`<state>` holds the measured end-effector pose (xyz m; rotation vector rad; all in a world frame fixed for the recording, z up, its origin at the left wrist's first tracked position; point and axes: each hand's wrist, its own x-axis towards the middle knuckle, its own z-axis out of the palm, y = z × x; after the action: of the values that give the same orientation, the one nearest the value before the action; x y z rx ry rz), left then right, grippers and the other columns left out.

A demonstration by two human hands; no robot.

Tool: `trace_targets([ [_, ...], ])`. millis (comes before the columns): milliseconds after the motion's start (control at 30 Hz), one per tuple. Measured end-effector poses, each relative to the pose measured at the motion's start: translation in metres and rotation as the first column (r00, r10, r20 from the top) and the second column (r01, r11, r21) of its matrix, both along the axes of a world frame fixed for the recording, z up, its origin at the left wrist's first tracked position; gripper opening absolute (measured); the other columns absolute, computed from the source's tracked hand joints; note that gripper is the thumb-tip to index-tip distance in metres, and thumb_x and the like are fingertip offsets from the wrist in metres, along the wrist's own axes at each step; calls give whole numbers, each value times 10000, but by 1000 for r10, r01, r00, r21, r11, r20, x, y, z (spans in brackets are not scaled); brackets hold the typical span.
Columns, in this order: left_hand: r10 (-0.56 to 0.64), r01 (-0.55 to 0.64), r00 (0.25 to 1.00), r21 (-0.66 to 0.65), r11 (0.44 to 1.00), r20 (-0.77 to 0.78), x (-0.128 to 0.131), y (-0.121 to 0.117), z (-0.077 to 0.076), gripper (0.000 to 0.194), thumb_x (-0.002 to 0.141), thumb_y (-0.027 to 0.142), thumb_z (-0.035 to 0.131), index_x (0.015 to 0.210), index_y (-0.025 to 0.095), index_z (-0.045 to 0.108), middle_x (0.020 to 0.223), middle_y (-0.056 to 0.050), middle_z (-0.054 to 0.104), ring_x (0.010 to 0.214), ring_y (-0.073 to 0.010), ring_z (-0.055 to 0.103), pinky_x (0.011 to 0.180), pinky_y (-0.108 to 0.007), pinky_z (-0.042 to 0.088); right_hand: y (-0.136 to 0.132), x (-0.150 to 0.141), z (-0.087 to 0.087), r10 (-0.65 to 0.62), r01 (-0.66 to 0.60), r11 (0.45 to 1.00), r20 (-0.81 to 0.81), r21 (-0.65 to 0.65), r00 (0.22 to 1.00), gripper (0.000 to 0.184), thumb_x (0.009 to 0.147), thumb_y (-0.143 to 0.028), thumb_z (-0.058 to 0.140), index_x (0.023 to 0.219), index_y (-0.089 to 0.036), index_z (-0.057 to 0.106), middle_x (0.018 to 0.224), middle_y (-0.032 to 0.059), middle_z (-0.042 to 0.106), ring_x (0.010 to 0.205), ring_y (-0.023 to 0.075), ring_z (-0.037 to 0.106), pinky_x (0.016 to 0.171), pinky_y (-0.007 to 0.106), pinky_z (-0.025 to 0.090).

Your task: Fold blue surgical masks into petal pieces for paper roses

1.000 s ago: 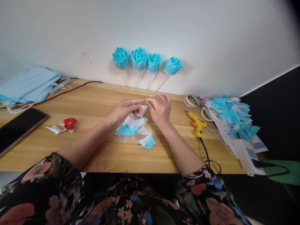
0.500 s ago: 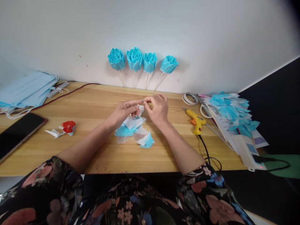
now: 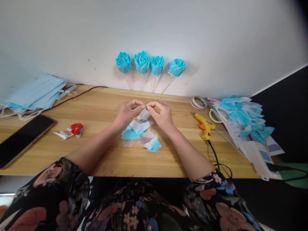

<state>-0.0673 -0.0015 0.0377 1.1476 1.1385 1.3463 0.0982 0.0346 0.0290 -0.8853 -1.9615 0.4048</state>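
Observation:
My left hand (image 3: 128, 112) and my right hand (image 3: 161, 114) meet over the middle of the table, thumbs and fingers pinched with the tips touching. A tiny blue-green spot shows between the fingertips, too small to name. Below and between the hands lies a loose pile of blue and white fabric pieces (image 3: 137, 126). One white piece (image 3: 144, 115) shows just under the fingertips; whether it touches them I cannot tell. A blue-tipped piece (image 3: 154, 144) lies at the pile's near right side.
Several blue fabric flowers on sticks (image 3: 142, 62) lean against the wall. On the right are a yellow glue gun (image 3: 205, 126), tape (image 3: 198, 102), scissors (image 3: 219, 115), a power strip (image 3: 262, 160) and blue pieces (image 3: 247, 115). Face masks (image 3: 38, 91), a phone (image 3: 25, 139) and a red-white scrap (image 3: 77, 129) lie left.
My left hand's fingers, stretched out before, have curled into a pinch against my right fingertips. The whole view has shifted slightly, so things appear further right.

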Motion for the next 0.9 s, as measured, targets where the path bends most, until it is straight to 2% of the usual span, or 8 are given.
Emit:
trace_targets([
  [133, -4, 4, 1000, 2, 1000, -30, -3, 2, 1, 199, 713, 317, 751, 744, 167, 623, 589, 35, 537, 528, -78, 429, 526, -234, 335, -1, 2, 2, 37, -36, 998, 11, -42, 999, 231, 962, -309, 546, 856, -247, 741, 858, 4, 781, 851, 181, 702, 950, 376, 494],
  [233, -26, 26, 999, 5, 1000, -35, -3, 0, 4, 181, 728, 299, 729, 715, 167, 606, 560, 42, 499, 523, -78, 404, 536, -236, 329, 5, 6, -1, 22, -44, 985, -128, -166, 991, 283, 974, -390, 524, 895, -232, 745, 907, 27, 785, 893, 184, 719, 892, 339, 531],
  [367, -33, 33, 998, 7, 999, -49, 0, -3, 5, 188, 748, 316, 717, 723, 168, 604, 562, 37, 499, 536, -85, 404, 555, -245, 331, 22, 15, -17, -94, -10, 949, -312, -315, 945, 351, 951, -495, 531, 899, -213, 734, 884, 30, 777, 883, 181, 723, 861, 321, 545],
  [533, 25, -19, 996, 68, 998, -85, -10, 0, 16, 178, 788, 317, 691, 734, 170, 606, 555, 28, 503, 534, -95, 408, 559, -255, 330, 43, 23, -43, -182, 0, 904, -386, -427, 905, 380, 885, -546, 583, 813, -197, 715, 816, 26, 758, 834, 170, 699, 859, 318, 532],
  [633, 158, -134, 981, 196, 971, -110, -35, -3, 42, 159, 836, 293, 674, 758, 177, 597, 568, 28, 514, 529, -94, 421, 551, -250, 329, 47, 24, -52, -229, -20, 868, -437, -496, 870, 355, 864, -523, 599, 817, -191, 714, 802, 25, 752, 814, 159, 691, 850, 305, 530],
  [733, 282, -225, 944, 290, 930, -173, -73, -18, 72, 92, 896, 222, 630, 828, 163, 611, 591, 27, 546, 537, -85, 438, 570, -240, 338, 48, 22, -56, -222, -35, 862, -439, -505, 871, 317, 864, -480, 599, 844, -190, 724, 823, 26, 753, 830, 154, 693, 870, 303, 522],
  [833, 432, -347, 838, 286, 893, -334, -111, -44, 88, 111, 915, 177, 595, 810, 156, 624, 573, 32, 550, 536, -75, 432, 584, -229, 329, 48, 20, -55, -233, -19, 862, -428, -507, 873, 305, 861, -463, 593, 841, -190, 728, 806, 25, 748, 821, 157, 691, 865, 311, 522],
  [900, 504, -438, 721, 251, 863, -475, -133, -65, 88, 208, 935, 217, 571, 745, 156, 630, 578, 29, 549, 570, -76, 423, 625, -229, 347, 47, 19, -53, -242, -10, 865, -434, -501, 868, 287, 852, -447, 600, 821, -191, 727, 790, 26, 743, 803, 159, 687, 846, 315, 525],
])
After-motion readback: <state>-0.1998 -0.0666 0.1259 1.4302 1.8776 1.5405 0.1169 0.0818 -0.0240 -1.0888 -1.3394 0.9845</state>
